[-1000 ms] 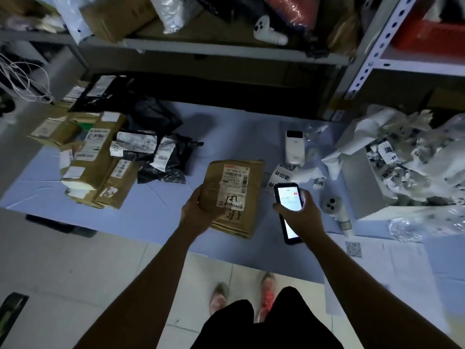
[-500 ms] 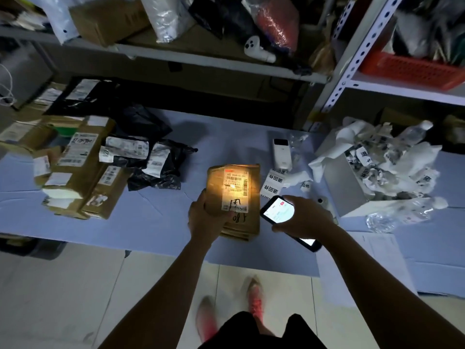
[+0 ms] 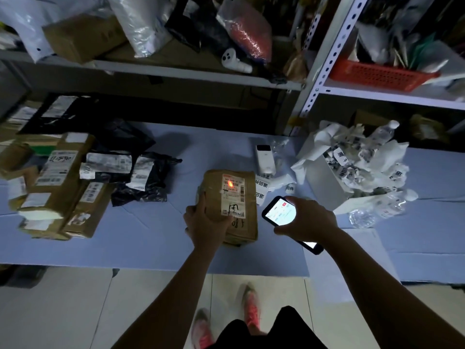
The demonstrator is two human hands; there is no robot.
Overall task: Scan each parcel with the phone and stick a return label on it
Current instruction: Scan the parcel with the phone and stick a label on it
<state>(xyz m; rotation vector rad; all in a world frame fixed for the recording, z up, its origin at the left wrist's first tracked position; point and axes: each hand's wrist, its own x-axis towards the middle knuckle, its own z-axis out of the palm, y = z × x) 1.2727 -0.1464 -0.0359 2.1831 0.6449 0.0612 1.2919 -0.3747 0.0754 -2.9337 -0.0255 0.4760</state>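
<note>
Left of frame: stacked cardboard parcels (image 3: 57, 187) and crinkly black poly bags (image 3: 141, 177) on a matte blue table (image 3: 151, 235). Centre: left hand (image 3: 206, 222), grip clamped on the near-left corner of the brown paper-wrapped parcel (image 3: 247, 222), which sits on the table. It looks light and boxy with a slightly soft wrap, so the edges are the safest hold. Its glossy shipping label (image 3: 232, 195) shows a red glow. Right: right hand (image 3: 309, 217), grip wrapped round the slick, rigid phone (image 3: 279, 211), just beside the parcel. Thin paper return labels (image 3: 261, 190) lie just behind.
</note>
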